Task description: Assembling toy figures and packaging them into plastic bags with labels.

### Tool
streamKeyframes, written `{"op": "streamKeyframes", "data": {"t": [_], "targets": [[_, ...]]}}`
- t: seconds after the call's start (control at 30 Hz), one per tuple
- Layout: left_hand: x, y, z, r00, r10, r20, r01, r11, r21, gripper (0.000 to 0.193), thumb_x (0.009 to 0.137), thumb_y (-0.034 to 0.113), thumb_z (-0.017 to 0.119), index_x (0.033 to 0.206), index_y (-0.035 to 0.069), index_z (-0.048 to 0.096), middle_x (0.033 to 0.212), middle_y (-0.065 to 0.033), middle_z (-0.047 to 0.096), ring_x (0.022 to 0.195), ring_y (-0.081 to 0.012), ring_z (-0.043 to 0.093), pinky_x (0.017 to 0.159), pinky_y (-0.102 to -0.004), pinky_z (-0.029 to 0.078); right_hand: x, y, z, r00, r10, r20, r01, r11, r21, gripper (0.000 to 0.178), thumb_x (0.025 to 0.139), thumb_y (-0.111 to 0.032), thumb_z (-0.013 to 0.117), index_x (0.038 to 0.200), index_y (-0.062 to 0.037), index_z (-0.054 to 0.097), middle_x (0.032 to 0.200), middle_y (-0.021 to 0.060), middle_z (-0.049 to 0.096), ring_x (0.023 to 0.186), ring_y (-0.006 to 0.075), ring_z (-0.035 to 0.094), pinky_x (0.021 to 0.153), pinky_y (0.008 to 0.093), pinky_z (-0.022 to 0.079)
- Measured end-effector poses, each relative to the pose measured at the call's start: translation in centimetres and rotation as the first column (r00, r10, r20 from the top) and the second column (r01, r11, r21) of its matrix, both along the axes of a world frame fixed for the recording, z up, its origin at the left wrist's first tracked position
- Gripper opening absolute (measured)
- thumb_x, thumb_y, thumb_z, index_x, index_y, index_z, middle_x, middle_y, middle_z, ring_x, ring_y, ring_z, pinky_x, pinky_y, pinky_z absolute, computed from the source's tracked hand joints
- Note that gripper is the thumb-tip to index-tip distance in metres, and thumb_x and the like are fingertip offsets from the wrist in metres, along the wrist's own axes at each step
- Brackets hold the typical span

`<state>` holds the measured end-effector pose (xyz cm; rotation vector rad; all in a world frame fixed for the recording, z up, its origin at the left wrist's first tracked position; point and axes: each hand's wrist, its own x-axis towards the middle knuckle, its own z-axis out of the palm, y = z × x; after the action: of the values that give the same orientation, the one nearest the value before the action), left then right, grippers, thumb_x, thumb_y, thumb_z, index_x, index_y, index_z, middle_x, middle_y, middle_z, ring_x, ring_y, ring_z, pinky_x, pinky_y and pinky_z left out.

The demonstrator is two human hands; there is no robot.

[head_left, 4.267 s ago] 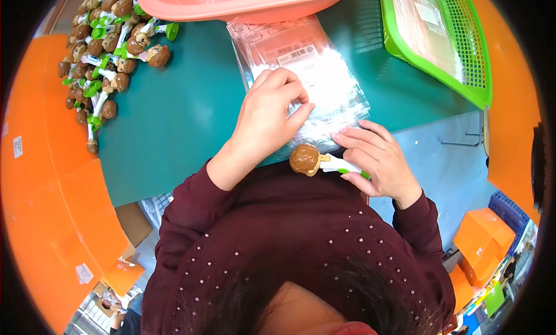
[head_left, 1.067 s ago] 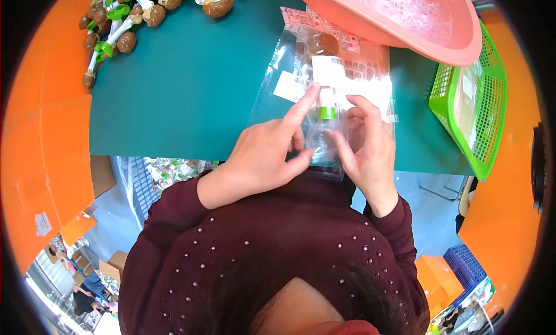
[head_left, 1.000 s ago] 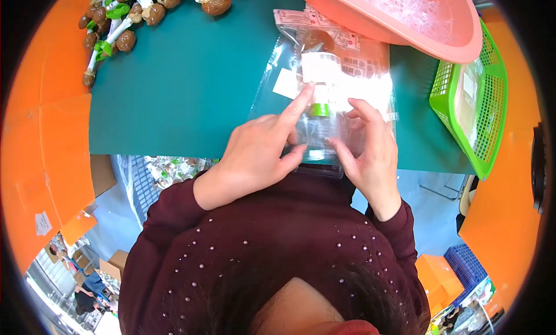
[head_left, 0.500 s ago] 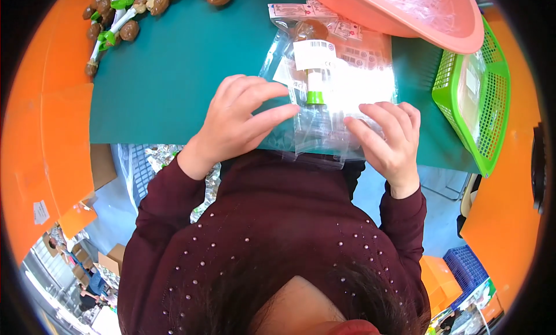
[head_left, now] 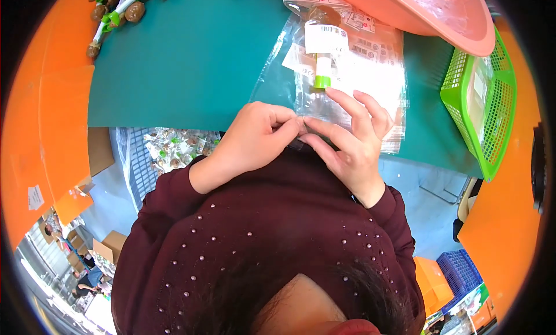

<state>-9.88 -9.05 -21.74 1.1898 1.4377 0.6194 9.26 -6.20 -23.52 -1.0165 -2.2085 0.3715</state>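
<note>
Hand on L (head_left: 258, 141) curled, pinching clear bag (head_left: 311, 103), R hand (head_left: 354, 149) loose, fingers spread, tips at same edge, brown-top toy (head_left: 323, 67) inside bag just ahead, green tbl. (head_left: 174, 74) under, pink tub (head_left: 399, 13) past R hand

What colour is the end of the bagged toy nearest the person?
The toy's near end is bright green, best seen in the head view.

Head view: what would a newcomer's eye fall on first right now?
Probably the big salmon-pink basin at the upper right, with the bright green basket beside it at the table's right end. Next, near the middle, a brown-headed toy with a green end lies in a clear bag, the left hand and right hand meeting at its near end.
</note>
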Motion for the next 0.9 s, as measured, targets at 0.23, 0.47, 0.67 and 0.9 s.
{"op": "streamKeyframes", "data": {"t": [0.23, 0.47, 0.67, 0.9], "targets": [[-0.3, -1.0, 0.3, 1.0, -0.009, 0.018, 0.011, 0.998, -0.059, 0.029, 0.096, 0.019, 0.056, 0.077, 0.001, 0.069, 0.056, 0.0008, 0.058, 0.049, -0.0041, 0.048, 0.046, -0.0231, 0.036, -1.0, -1.3, -0.6, 1.0, -0.029, 0.006, 0.03, 0.999, -0.011, 0.019, 0.061, -0.016, 0.084, 0.077, -0.0196, 0.074, 0.12, -0.0012, 0.064, 0.12, 0.0283, 0.046, 0.098, 0.0384, 0.029], [-0.3, -0.9, 0.0, 0.998, 0.042, -0.055, -0.038, 0.998, 0.056, 0.032, 0.09, 0.018, 0.055, 0.064, 0.001, 0.063, 0.054, -0.006, 0.062, 0.045, -0.0131, 0.055, 0.045, -0.031, 0.04, -1.7, -1.5, -0.2, 0.999, 0.027, 0.033, -0.029, 0.997, 0.078, 0.022, 0.06, -0.009, 0.08, 0.078, -0.019, 0.071, 0.101, -0.0038, 0.063, 0.109, 0.0256, 0.049, 0.093, 0.0387, 0.03], [-0.8, -0.4, 0.0, 1.0, 0.024, -0.019, -0.024, 1.0, 0.008, 0.03, 0.094, 0.017, 0.056, 0.074, -0.001, 0.067, 0.059, -0.0047, 0.064, 0.049, -0.0079, 0.056, 0.046, -0.0237, 0.045, -0.3, -0.9, 0.2, 0.999, 0.002, -0.048, 0.001, 0.997, 0.073, 0.025, 0.058, -0.006, 0.078, 0.078, -0.0178, 0.069, 0.092, -0.0021, 0.06, 0.1, 0.026, 0.049, 0.089, 0.0378, 0.034], [-0.6, 0.5, 1.1, 0.999, 0.014, 0.046, -0.011, 0.998, -0.059, 0.028, 0.094, 0.016, 0.055, 0.077, -0.003, 0.069, 0.06, -0.0058, 0.065, 0.05, -0.008, 0.057, 0.048, -0.0225, 0.045, 9.8, 6.9, 8.2, 0.868, -0.266, -0.419, 0.384, 0.895, 0.227, 0.009, 0.085, 0.003, 0.065, 0.093, 0.0015, 0.061, 0.089, 0.0102, 0.06, 0.086, 0.019, 0.057, 0.082, 0.033, 0.047]]}}
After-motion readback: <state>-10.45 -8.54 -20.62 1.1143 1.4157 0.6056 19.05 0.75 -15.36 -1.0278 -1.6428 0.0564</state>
